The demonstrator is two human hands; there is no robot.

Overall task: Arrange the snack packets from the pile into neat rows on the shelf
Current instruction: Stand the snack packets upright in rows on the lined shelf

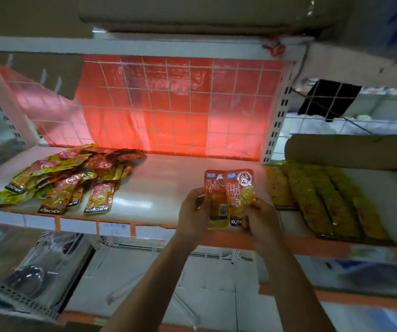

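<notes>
A loose pile of orange and yellow snack packets (68, 178) lies on the left part of the white shelf (159, 188). On the shelf's right part, packets lie in neat rows (322, 200). Between pile and rows, above the shelf's front edge, I hold two overlapping packets (231, 195) upright with both hands. My left hand (192, 209) grips their left edge. My right hand (261, 216) pinches their lower right corner.
A red plastic sheet behind a white wire grid (180, 104) backs the shelf. A perforated upright (276, 116) rises at the back between the bare stretch and the rows. A cardboard roll (350, 149) lies behind the rows. Lower shelves hold dim clutter.
</notes>
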